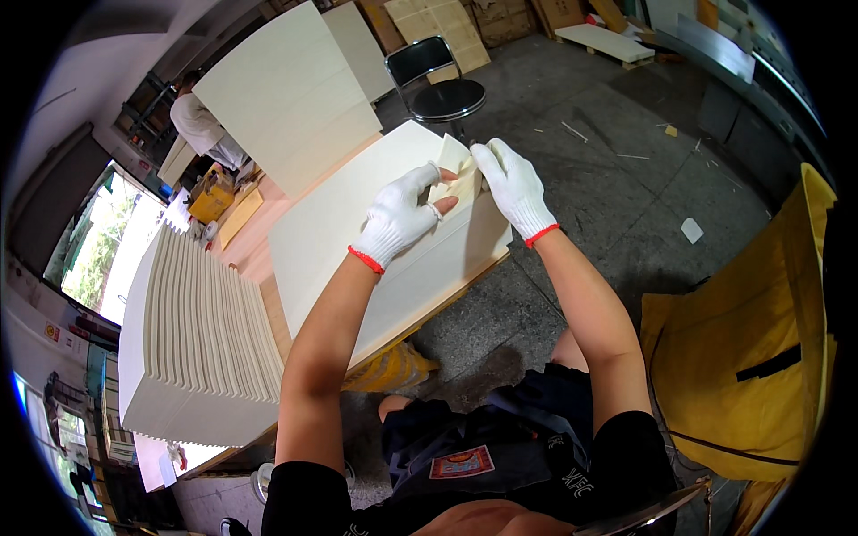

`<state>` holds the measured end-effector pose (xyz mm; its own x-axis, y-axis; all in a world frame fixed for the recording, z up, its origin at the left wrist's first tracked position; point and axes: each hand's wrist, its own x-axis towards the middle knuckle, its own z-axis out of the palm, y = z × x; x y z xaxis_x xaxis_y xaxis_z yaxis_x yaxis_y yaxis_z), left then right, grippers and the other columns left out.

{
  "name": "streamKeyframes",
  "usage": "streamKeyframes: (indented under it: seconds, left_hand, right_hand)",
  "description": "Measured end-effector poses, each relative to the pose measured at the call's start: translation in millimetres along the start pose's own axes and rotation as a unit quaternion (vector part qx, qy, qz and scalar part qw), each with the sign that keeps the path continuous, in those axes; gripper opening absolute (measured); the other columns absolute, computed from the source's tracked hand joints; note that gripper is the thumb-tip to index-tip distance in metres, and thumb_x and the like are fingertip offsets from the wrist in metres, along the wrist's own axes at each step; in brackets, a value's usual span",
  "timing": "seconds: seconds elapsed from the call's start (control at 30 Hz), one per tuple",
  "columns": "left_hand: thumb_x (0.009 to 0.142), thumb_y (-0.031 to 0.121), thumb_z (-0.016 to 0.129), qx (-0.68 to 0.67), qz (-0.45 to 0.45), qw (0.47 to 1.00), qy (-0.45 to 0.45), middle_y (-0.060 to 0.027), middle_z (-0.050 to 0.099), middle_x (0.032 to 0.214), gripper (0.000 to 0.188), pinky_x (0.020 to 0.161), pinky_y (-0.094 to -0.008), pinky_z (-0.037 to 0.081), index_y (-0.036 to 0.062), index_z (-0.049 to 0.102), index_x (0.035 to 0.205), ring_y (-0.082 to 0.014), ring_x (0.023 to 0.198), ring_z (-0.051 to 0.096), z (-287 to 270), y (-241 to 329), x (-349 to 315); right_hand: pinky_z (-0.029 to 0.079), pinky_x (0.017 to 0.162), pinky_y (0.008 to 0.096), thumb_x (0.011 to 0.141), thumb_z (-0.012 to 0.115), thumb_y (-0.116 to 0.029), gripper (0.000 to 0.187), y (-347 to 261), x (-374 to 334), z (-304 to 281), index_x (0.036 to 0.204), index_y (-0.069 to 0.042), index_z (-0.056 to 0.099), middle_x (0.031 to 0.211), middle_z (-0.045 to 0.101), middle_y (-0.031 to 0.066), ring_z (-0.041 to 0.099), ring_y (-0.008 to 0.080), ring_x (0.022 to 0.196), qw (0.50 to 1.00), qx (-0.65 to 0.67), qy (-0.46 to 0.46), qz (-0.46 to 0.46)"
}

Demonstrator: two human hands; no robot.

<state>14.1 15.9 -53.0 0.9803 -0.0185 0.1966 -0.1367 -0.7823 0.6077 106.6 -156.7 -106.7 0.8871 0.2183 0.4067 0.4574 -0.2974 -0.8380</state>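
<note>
Both my hands wear white knit gloves with red cuffs. My left hand [398,214] and my right hand [511,183] pinch a small cream sheet [454,170] between them at the far corner of a cream board [357,232]. The board lies flat on a wooden workbench [268,268]. The sheet curls up off the board's corner, and my fingers cover part of it.
A thick stack of cream boards [201,339] stands at the left of the bench. More large panels [286,94] lean behind. A black chair [442,85] stands on the concrete floor. A yellow bag [751,357] is at my right. Another person [201,125] works at the far left.
</note>
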Motion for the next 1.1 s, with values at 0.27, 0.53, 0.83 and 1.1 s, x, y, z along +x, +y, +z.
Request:
streamKeyframes:
  seconds: [0.27, 0.53, 0.83, 1.1]
  left_hand:
    - [0.098, 0.014, 0.059, 0.002, 0.017, 1.000, 0.024, -0.0099, 0.067, 0.093, 0.031, 0.078, -0.0311, 0.050, 0.0103, 0.063, 0.128, -0.0169, 0.082, 0.062, -2, 2, -2]
    - [0.089, 0.018, 0.074, 0.051, 0.021, 0.998, 0.010, -0.0111, 0.071, 0.102, 0.035, 0.086, -0.0330, 0.051, 0.0109, 0.066, 0.122, -0.0196, 0.091, 0.065, 1, -2, 0]
    - [0.096, 0.014, 0.063, 0.011, 0.019, 1.000, 0.022, -0.0102, 0.069, 0.097, 0.027, 0.083, -0.0317, 0.051, 0.0104, 0.066, 0.123, -0.0187, 0.085, 0.062, 0, 2, -1]
    - [0.090, 0.017, 0.073, 0.085, 0.078, 0.993, 0.038, -0.0105, 0.069, 0.098, 0.032, 0.080, -0.0323, 0.052, 0.0101, 0.067, 0.121, -0.0177, 0.083, 0.063, 4, -4, -2]
  right_hand:
    - [0.047, 0.075, 0.0476, 0.099, 0.043, -0.057, 0.055, -3, -2, -1, 0.094, -0.006, 0.060, 0.082, 0.066, 0.0200, 0.066, 0.0393, 0.084, 1.000, 0.016, -0.006, 0.001]
    - [0.048, 0.075, 0.0486, 0.100, 0.044, -0.055, 0.053, 2, 0, 5, 0.095, -0.006, 0.061, 0.084, 0.067, 0.0204, 0.066, 0.0400, 0.085, 1.000, 0.004, 0.019, -0.008]
    - [0.048, 0.075, 0.0476, 0.099, 0.045, -0.055, 0.053, -5, -3, -2, 0.095, -0.006, 0.062, 0.083, 0.067, 0.0199, 0.066, 0.0396, 0.084, 0.999, 0.030, -0.006, 0.008]
    - [0.048, 0.076, 0.0473, 0.099, 0.046, -0.055, 0.052, -2, -2, 2, 0.097, -0.006, 0.062, 0.087, 0.069, 0.0199, 0.067, 0.0393, 0.086, 1.000, 0.007, 0.014, 0.002]
